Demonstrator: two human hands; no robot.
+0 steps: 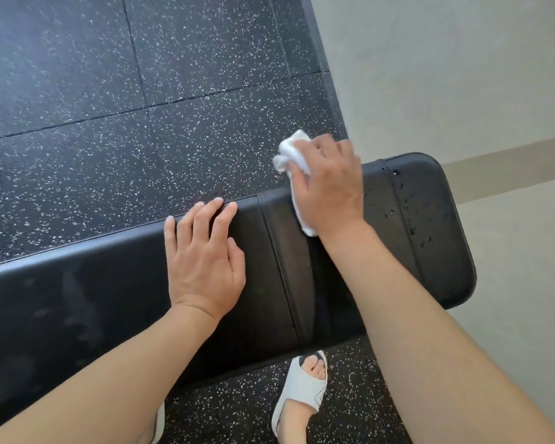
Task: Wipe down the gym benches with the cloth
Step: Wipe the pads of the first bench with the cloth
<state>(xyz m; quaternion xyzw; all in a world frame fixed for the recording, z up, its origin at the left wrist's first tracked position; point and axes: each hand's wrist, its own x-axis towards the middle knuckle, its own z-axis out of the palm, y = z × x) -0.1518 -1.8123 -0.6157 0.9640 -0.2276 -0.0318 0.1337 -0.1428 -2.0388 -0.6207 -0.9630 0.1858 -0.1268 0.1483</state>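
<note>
While the left hand point(205, 257) lies flat with fingers spread on the black bench point(109, 299), bracing it, the right hand point(329, 184) presses the white cloth point(290, 152) against the pad's far edge, fingers curled over the bunched fabric. Droplets point(407, 206) bead on the end section to the right, so the stroke would do best running rightward across them with steady pressure, the cloth refolded once it is soaked. A seam point(279, 261) between the pad sections may trap moisture and deserves a pass. Near the viewer, a white sandal point(302, 392) stands under the bench's near edge. Beyond lies speckled rubber flooring point(141, 107); at far right, a pale wall point(462, 75) crowds the bench end.
</note>
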